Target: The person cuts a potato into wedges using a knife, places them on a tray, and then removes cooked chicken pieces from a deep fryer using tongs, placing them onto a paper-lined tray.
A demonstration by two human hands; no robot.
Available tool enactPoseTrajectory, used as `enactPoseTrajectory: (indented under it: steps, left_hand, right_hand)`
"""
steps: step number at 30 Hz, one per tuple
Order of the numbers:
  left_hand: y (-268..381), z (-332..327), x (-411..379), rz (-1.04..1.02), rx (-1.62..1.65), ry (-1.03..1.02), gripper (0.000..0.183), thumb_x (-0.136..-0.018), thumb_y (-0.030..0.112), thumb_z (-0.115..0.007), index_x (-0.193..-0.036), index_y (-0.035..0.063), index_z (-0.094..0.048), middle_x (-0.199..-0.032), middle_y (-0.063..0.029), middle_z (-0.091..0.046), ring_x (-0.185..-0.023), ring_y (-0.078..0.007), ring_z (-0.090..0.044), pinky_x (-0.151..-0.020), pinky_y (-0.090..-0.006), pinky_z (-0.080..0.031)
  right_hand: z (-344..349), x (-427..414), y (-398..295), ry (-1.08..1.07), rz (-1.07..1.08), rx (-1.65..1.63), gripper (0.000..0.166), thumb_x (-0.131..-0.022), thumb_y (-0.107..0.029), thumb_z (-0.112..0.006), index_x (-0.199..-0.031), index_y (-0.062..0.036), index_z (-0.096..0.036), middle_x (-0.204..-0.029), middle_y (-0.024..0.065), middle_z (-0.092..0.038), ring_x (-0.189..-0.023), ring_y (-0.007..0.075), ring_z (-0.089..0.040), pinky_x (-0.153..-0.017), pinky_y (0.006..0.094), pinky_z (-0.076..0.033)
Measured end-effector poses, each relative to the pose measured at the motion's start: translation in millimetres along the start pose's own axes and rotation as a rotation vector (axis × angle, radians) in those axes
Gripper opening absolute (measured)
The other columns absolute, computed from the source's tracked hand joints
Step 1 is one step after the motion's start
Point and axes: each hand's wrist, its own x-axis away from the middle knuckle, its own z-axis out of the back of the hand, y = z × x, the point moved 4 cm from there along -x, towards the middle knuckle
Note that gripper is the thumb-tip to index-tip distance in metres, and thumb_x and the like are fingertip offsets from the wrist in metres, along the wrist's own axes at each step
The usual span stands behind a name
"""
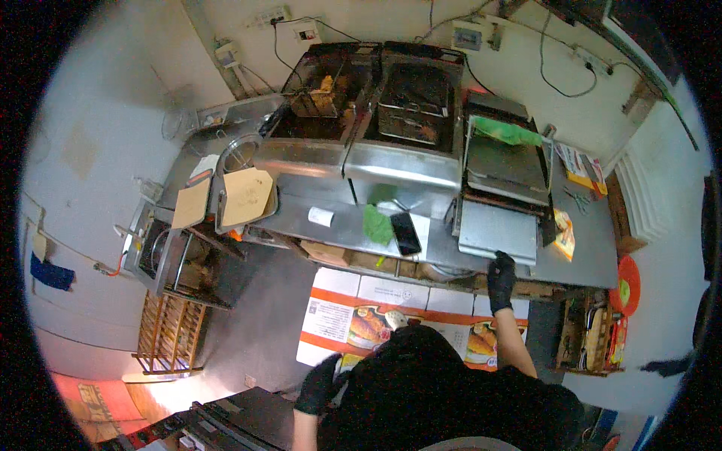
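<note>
My right hand [501,282], in a black glove, is at the front edge of a flat metal tray [497,231]. Its fingers look curled there; whether they grip the edge I cannot tell. Behind that tray stands a flat-topped metal cooking appliance [505,166], with a green cloth [505,131] across its far part. Low beside my body is my left hand [320,386], also black-gloved, its fingers apart and nothing visible in them. Just left of the tray, a dark smartphone [405,233] rests on white paper, next to a green cloth [377,224].
A deep fryer with two wells [307,155] backs the steel counter [350,225]; one basket [321,101] holds fried food. Trays with brown paper [246,197] overhang the counter's left end. Flattened printed cardboard [330,313] covers the floor before me. A wooden rack [169,332] stands left.
</note>
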Motion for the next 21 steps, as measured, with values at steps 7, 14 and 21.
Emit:
enactPoseTrajectory:
  steps: [7, 14, 21]
  left_hand:
    - [53.0, 67.8, -155.7, -0.164, -0.077, -0.065, 0.045, -0.083, 0.031, -0.052, -0.120, 0.0053, -0.044, -0.117, -0.0152, -0.050, -0.107, -0.0284, -0.049, -0.090, -0.0347, -0.039]
    - [-18.0, 116.4, -205.2, -0.014, 0.025, -0.131, 0.049, -0.084, 0.035, -0.050, -0.125, 0.0108, -0.041, -0.123, -0.0137, -0.046, -0.112, -0.0287, -0.045, -0.092, -0.0350, -0.037]
    - [-200.9, 193.0, -294.6, -0.125, -0.174, 0.055, 0.040, -0.084, 0.031, -0.050, -0.112, 0.0034, -0.052, -0.109, -0.0137, -0.056, -0.099, -0.0294, -0.054, -0.084, -0.0338, -0.043]
  right_hand:
    - [-28.9, -96.8, -75.8, 0.011, -0.075, -0.866, 0.025, -0.087, -0.017, -0.044, -0.103, -0.0004, -0.053, -0.098, 0.0093, -0.057, -0.078, 0.0144, -0.053, -0.068, 0.0249, -0.044]
    - [-105.7, -94.1, -266.0, -0.457, 0.019, -0.853, 0.020, -0.081, -0.002, -0.052, -0.100, -0.0009, -0.054, -0.093, 0.0070, -0.057, -0.080, 0.0162, -0.055, -0.070, 0.0282, -0.046]
    - [-227.4, -107.2, -418.6, -0.816, -0.063, -0.991, 0.030, -0.087, -0.018, -0.046, -0.110, 0.0005, -0.049, -0.108, 0.0113, -0.054, -0.095, 0.0225, -0.054, -0.084, 0.0328, -0.043]
